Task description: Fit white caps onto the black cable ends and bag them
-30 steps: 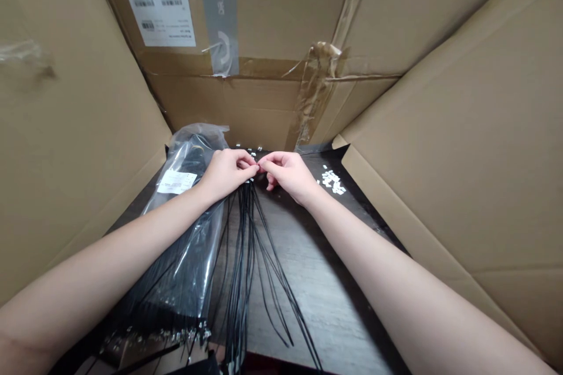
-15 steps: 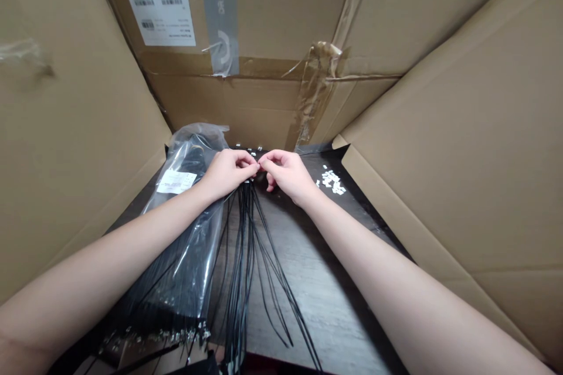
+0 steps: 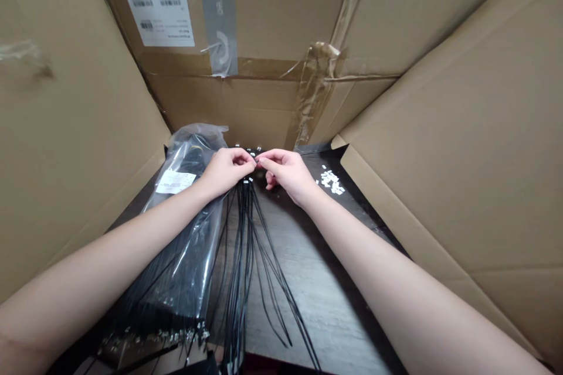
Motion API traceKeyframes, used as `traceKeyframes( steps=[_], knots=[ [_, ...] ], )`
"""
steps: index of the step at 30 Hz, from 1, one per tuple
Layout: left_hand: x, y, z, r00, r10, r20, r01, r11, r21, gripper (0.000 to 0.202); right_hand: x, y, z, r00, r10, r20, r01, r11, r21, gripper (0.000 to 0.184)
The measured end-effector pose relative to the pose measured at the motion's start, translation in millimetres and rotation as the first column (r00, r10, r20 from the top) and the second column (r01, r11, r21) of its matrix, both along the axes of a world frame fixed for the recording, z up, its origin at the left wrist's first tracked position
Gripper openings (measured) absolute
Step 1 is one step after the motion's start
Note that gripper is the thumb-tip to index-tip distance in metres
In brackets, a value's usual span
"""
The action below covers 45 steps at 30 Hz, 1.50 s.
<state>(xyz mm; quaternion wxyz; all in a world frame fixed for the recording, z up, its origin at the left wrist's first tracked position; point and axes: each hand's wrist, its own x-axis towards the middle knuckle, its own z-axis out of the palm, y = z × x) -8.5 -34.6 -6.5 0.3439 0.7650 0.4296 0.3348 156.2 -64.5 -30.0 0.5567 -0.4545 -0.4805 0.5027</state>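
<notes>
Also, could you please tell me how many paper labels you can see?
2: one label on the cardboard, one on the plastic bag by the left hand; more may be hidden.

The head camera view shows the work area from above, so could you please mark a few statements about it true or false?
Black cable ties hang below the left hand and right hand: true.
The clear plastic bag lies right of the right hand: false, it lies on the left, beneath the left forearm.
A white label sits on the bag: true.
Small white pieces lie on the table right of the right hand: true.
Both hands wear gloves: false, they are bare.
</notes>
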Motion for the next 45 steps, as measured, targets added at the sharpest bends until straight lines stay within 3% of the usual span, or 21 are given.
traceKeyframes(
  steps=[7, 15, 45],
  knots=[
    [0.5, 0.7, 2.3, 0.989, -0.047, 0.138, 0.053, 0.998, -0.045, 0.018, 4.1, 0.0, 1.0, 0.988, 0.032, -0.149, -0.037, 0.999, -0.031, 0.036],
    [2.9, -1.5, 7.2, 0.983, -0.039, 0.177, 0.058, 0.993, -0.104, 0.015, 6.4, -0.7, 1.7, 0.98, 0.053, -0.191, -0.057, 0.998, -0.019, 0.041],
    [1.7, -1.1, 5.0, 0.989, -0.008, 0.147, 0.022, 0.996, -0.09, 0.015, 5.2, -4.5, 7.3, 0.994, 0.051, -0.093, -0.053, 0.998, -0.027, 0.034]
  ],
)
